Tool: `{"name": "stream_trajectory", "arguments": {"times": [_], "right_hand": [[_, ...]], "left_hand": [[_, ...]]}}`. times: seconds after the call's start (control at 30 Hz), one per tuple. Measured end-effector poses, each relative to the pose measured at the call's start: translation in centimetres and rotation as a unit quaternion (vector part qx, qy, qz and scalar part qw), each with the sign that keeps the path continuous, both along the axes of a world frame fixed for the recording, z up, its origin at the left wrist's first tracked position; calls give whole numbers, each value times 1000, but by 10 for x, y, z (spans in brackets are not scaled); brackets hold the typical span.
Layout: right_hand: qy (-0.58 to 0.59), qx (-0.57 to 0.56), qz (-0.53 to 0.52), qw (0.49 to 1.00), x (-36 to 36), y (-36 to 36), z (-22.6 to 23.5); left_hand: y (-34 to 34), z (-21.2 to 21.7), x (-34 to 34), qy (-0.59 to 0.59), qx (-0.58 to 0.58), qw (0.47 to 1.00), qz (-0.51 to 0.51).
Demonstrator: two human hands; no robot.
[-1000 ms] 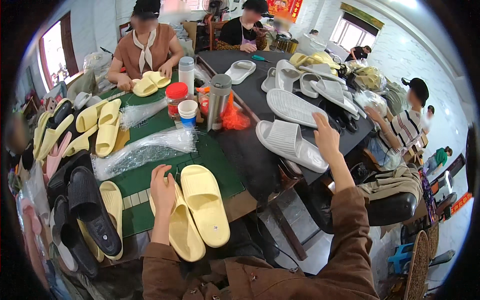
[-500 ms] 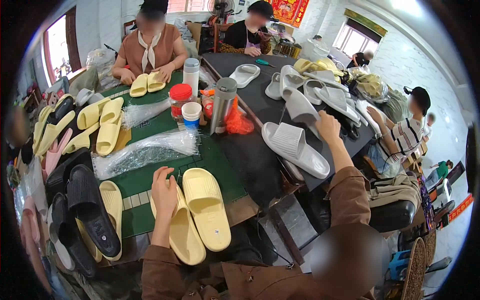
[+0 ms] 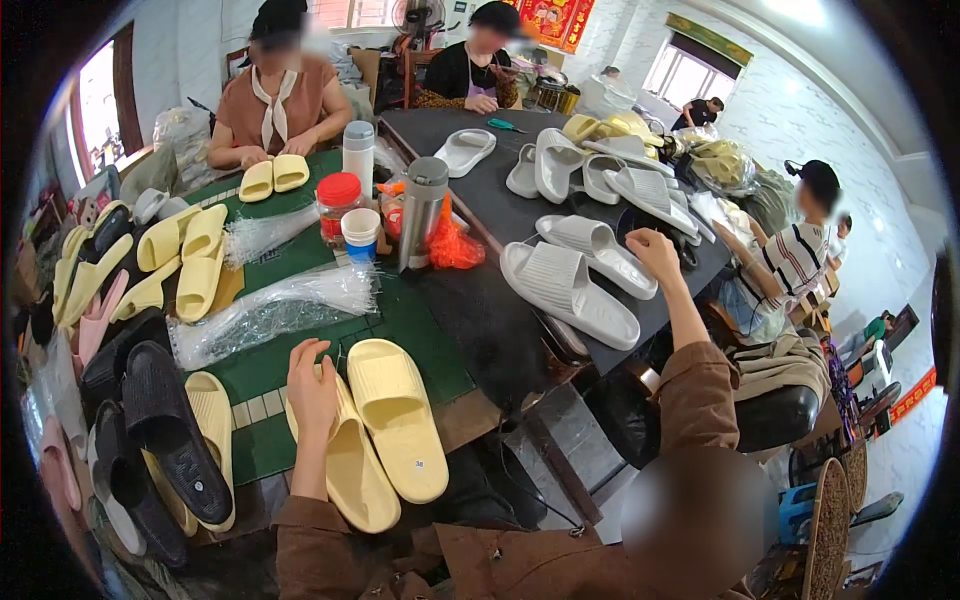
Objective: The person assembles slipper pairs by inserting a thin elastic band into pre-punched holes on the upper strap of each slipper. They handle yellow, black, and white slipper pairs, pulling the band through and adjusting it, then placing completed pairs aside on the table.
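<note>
Right of a steel flask (image 3: 416, 226) spreads a black table (image 3: 505, 203), bearing grey slippers (image 3: 570, 285). Nearer the wearer than the flask lie yellow slippers (image 3: 400, 415); over their left edge, the left hand (image 3: 313, 392) is loosely curled. Right of the flask, the right hand (image 3: 653, 254) bends its fingers beside the grey pair. Whether either grips, I cannot tell.

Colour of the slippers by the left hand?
Both slippers are pale yellow; best seen in the head view.
</note>
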State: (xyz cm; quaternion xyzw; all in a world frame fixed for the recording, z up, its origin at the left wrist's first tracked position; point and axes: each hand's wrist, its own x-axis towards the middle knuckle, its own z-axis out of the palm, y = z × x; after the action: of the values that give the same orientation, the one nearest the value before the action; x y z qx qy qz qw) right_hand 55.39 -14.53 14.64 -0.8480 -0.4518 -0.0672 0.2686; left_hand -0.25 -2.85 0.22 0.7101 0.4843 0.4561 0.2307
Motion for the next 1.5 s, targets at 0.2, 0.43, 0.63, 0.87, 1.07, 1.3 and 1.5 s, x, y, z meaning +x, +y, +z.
{"name": "stream_trajectory", "arguments": {"times": [0.2, 0.43, 0.63, 0.87, 1.07, 1.3, 1.5], "right_hand": [[108, -97, 186, 972, -10, -13, -19], [97, -135, 155, 974, -51, 9, -24], [16, -25, 118, 993, -56, 29, -43], [41, 25, 98, 994, -71, 39, -53], [9, 98, 89, 991, -104, 18, -33], [-23, 25, -8, 999, -97, 5, -62], [64, 12, 105, 992, -84, -9, -64]], "left_hand": [[0, -1, 9, 12, 6, 1000, -6], [0, -2, 5, -3, -6, 1000, 1], [2, -3, 7, 17, 7, 1000, -2], [1, -4, 5, 9, 18, 1000, -4], [0, -2, 2, -9, 9, 1000, -2], [-8, 28, 4, -93, 87, 992, -10], [-50, 84, -11, -70, 137, 988, -15]]}}
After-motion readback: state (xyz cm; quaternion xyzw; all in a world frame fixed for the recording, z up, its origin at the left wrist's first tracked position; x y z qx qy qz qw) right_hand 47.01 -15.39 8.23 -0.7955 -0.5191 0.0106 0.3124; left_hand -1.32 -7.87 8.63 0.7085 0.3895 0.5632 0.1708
